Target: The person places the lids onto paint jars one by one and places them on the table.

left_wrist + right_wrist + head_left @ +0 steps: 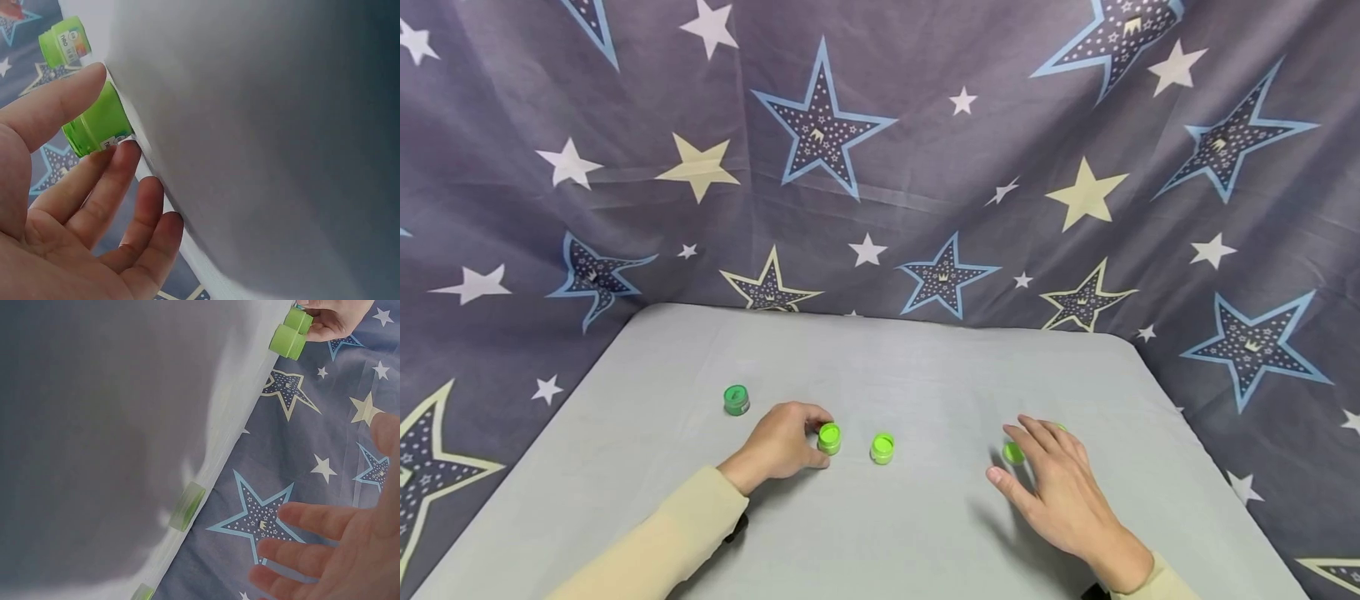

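My left hand holds a small lime-green paint jar on the table between thumb and fingers. In the left wrist view the jar has a label low on its side. Just right of it stands a second lime-green paint jar. My right hand hovers over the right side of the table with fingers spread and nothing held. Near its fingertips lies a flat green lid. Another green lid is mostly hidden behind the fingers.
A darker green jar with its top on stands left of and beyond my left hand. A pale grey cloth covers the table. Star-patterned dark fabric hangs along the back and sides.
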A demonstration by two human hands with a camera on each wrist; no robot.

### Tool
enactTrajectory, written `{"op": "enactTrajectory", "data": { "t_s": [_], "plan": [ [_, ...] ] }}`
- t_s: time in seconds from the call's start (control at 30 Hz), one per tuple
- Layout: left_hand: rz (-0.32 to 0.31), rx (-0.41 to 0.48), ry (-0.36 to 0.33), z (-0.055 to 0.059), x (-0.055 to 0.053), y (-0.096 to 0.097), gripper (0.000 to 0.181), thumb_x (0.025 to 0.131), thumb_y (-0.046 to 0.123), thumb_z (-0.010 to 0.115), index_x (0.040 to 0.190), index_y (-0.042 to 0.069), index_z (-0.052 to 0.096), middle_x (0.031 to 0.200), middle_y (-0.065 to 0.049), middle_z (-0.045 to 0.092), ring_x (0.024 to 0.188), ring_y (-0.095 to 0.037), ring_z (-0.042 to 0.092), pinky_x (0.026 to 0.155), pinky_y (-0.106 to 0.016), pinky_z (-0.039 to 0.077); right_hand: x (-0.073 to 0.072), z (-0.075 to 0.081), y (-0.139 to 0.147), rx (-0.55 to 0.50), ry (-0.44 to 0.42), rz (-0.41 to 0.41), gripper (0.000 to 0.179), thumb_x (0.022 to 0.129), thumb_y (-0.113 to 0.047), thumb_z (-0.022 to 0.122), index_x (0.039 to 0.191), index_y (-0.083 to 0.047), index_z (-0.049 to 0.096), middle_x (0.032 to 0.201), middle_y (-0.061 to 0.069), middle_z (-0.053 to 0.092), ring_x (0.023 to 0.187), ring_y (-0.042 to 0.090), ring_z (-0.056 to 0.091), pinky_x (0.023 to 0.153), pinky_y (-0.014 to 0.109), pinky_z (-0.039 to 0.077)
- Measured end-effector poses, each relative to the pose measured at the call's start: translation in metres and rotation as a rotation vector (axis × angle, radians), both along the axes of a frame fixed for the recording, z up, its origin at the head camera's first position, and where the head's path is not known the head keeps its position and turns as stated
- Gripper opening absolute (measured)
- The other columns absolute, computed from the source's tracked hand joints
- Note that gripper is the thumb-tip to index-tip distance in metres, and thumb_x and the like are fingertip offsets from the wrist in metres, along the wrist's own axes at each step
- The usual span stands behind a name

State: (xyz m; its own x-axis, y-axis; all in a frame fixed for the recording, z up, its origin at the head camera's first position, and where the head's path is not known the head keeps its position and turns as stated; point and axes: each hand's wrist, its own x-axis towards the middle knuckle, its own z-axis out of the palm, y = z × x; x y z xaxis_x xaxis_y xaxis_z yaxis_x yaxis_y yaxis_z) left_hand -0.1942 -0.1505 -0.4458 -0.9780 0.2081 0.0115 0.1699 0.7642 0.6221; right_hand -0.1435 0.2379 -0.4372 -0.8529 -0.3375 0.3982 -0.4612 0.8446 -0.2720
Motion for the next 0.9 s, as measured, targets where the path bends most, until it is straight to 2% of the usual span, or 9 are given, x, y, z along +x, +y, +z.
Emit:
{"op": "enactTrajectory", "data": {
  "t_s": [0.37,0.67,0.9],
  "plan": [
    [0.033,-0.055,0.001,0.001,0.0,0.005,0.032,0.07,0.016,0.096,0.097,0.018,0.079,0.089,0.008,0.067,0.09,-0.015,0.06,0.085,-0.041,0.051,0.0,-0.002,0.001,-0.007,-0.005,-0.003,0.058,0.096,-0.05,0.068,0.137,-0.009,0.063,0.145,0.018,0.055,0.134,0.041,0.045,0.108,0.062,0.028],
    [0.054,0.013,0.0,0.003,0.007,0.003,0.027,0.071,0.014,0.094,0.092,0.019,0.077,0.083,0.009,0.066,0.079,-0.012,0.058,0.076,-0.036,0.05,-0.002,-0.004,0.002,-0.006,0.038,0.003,0.06,0.092,-0.05,0.073,0.133,-0.008,0.065,0.139,0.019,0.059,0.131,0.04,0.048,0.106,0.06,0.03],
    [0.04,0.074,0.045,0.005,0.015,0.001,0.028,0.071,0.012,0.094,0.091,0.019,0.075,0.079,0.007,0.064,0.072,-0.01,0.056,0.068,-0.03,0.049,-0.007,-0.007,0.005,0.007,0.059,-0.004,0.063,0.089,-0.051,0.076,0.13,-0.005,0.066,0.132,0.019,0.063,0.124,0.038,0.054,0.102,0.059,0.035]
  ]
}}
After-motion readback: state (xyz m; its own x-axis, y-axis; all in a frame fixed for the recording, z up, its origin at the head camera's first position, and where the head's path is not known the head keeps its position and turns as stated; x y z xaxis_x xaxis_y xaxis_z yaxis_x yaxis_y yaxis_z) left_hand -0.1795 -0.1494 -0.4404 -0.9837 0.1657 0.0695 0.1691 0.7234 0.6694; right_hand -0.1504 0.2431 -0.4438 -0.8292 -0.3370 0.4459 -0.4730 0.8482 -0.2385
